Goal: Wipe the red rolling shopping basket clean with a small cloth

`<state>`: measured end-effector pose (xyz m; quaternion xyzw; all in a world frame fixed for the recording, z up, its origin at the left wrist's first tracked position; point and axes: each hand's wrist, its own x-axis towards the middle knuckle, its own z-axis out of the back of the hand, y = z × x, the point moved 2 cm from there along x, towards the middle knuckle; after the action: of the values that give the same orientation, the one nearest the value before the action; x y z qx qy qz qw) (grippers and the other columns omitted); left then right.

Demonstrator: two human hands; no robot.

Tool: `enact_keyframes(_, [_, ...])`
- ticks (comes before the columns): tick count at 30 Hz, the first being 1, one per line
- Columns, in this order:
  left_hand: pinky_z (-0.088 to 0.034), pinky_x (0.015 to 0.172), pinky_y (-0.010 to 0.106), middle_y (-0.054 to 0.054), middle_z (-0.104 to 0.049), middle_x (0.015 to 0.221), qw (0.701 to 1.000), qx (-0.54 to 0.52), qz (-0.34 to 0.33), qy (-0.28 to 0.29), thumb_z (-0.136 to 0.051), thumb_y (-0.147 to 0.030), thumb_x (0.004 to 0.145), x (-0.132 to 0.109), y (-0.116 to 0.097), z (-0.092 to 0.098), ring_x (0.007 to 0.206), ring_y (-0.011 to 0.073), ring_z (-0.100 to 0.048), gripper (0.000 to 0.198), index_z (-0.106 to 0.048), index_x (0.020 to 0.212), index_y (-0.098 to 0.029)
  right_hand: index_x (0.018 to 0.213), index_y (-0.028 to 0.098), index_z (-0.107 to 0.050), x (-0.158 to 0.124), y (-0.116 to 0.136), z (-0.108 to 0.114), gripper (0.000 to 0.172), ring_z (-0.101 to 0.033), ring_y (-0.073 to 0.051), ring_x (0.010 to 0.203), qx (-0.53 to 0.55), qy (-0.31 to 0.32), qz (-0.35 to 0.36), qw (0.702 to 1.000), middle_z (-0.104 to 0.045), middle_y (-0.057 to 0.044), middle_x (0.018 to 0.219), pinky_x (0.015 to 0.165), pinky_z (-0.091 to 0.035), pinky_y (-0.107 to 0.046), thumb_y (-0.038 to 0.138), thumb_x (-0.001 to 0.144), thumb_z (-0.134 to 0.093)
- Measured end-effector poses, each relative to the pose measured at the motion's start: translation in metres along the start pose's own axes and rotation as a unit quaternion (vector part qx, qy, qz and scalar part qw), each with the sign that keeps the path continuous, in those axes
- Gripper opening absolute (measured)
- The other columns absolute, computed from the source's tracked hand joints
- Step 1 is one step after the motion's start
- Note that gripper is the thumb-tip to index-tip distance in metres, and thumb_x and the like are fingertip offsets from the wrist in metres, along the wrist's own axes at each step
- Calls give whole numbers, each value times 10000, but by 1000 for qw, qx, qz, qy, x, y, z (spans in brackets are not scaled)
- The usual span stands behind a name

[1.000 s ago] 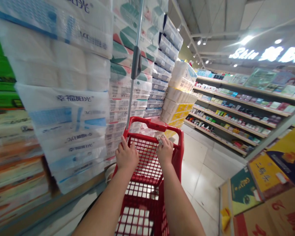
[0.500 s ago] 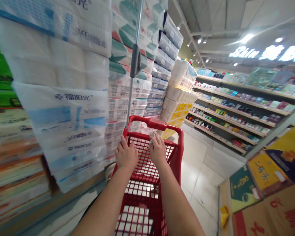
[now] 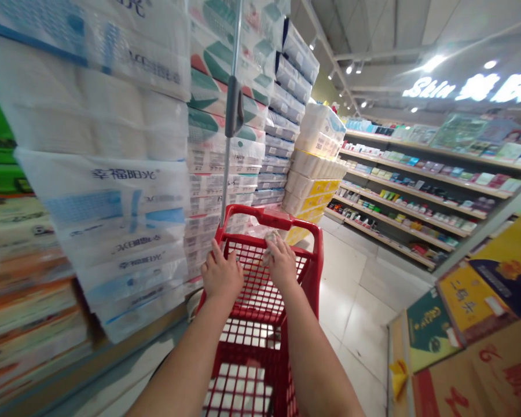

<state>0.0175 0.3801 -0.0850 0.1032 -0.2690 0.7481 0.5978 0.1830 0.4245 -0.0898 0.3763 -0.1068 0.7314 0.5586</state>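
A red plastic shopping cart (image 3: pixel 318 272) with grid walls stands in front of me. Over its upper left side is my left hand (image 3: pixel 222 272), empty, its fingers spread; they touch or hover just above the rim. My right hand (image 3: pixel 283 263) is above the grid panel near the handle end, fingers curled around a crumpled whitish-grey wad (image 3: pixel 271 238) that looks like cloth or tissue. Most of the wad is hidden under the fingers. Rising by the cart's far left corner is a thin metal pole (image 3: pixel 224 185) with a grey plastic piece (image 3: pixel 233 107) on it.
Tall stacks of wrapped paper packs (image 3: pixel 125 231) line the left, close to the cart. More packs (image 3: pixel 315 156) stand ahead. Shelves of small boxed goods (image 3: pixel 417 191) fill the far right. Cardboard cartons (image 3: pixel 495 359) sit at lower right, beside the tiled floor (image 3: pixel 351 313).
The view has shifted slightly. My right hand has moved a little, and more of the crumpled wad shows above its fingers. My left hand keeps nearly the same place on the cart.
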Motion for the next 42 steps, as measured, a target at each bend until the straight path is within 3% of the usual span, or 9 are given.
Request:
enact_keyframes(5, [-383, 939, 470, 149, -234, 1562, 1000, -2, -2, -1, -513, -304, 845, 0, 0, 0, 1233, 354, -431, 381, -635, 1197, -223, 1291, 221, -570, 1, -10, 8, 447, -449, -286, 1233, 4, -94, -131, 987, -575, -107, 1302, 1036, -352, -452, 188, 848, -520])
enact_keyframes(11, [-386, 924, 475, 177, -234, 1556, 1000, -2, -4, -13, -498, -296, 849, 0, 0, -2, 1198, 358, -454, 362, -649, 1162, -195, 1250, 252, -604, -1, 8, 3, 445, -414, -256, 1290, -1, -24, -20, 999, -527, -59, 1388, 1065, -321, -419, 117, 844, -483])
enact_keyframes(17, [-387, 920, 467, 172, -246, 1552, 1000, -4, -12, -17, -506, -304, 846, 0, 1, -1, 1207, 363, -447, 378, -641, 1187, -213, 1374, 166, -498, 1, -5, 13, 581, -502, -264, 1123, 40, -88, -117, 988, -642, -98, 1204, 999, -392, -404, 105, 797, -467])
enact_keyframes(22, [-377, 935, 469, 162, -229, 1563, 1000, -3, -3, 2, -498, -298, 854, 0, 1, 0, 1215, 356, -443, 379, -637, 1196, -214, 1299, 209, -571, -1, 9, 0, 517, -434, -232, 1248, 38, -20, 28, 999, -564, -49, 1349, 1070, -322, -383, 81, 814, -443])
enact_keyframes(24, [-379, 932, 468, 153, -235, 1562, 1000, -8, -2, 4, -496, -305, 856, 0, 1, 0, 1222, 357, -438, 381, -635, 1201, -218, 1227, 237, -618, 0, 4, 3, 459, -451, -232, 1231, 38, -27, 2, 999, -599, -35, 1304, 1062, -325, -398, 95, 820, -459])
enact_keyframes(29, [-381, 933, 469, 160, -237, 1560, 1000, -12, -7, -5, -507, -306, 846, 0, 1, 0, 1228, 363, -430, 384, -642, 1194, -214, 1083, 201, -659, 0, -15, 15, 317, -375, -306, 1293, 10, -147, -166, 975, -550, -99, 1344, 1058, -294, -512, 148, 813, -501])
enact_keyframes(31, [-382, 933, 471, 159, -235, 1561, 1000, -11, -7, -9, -501, -306, 850, 0, 1, 0, 1231, 365, -429, 380, -644, 1190, -214, 1051, 179, -652, 0, -11, 13, 306, -384, -285, 1299, 18, -148, -148, 978, -543, -114, 1347, 1079, -292, -480, 121, 797, -492])
enact_keyframes(36, [-387, 934, 471, 145, -231, 1567, 1000, -6, 1, 5, -494, -305, 858, 0, 0, 2, 1233, 360, -434, 380, -639, 1200, -227, 1053, 195, -633, 2, -2, 4, 347, -514, -204, 1200, 74, -37, -13, 996, -628, -70, 1237, 1054, -351, -371, 70, 789, -447])
enact_keyframes(42, [-385, 943, 472, 135, -235, 1568, 1000, -5, -2, 1, -510, -301, 848, 0, 1, 2, 1249, 361, -418, 384, -636, 1204, -230, 1038, 168, -641, 2, -16, 10, 304, -483, -280, 1234, 39, -123, -139, 982, -642, -123, 1197, 1056, -329, -465, 112, 781, -488])
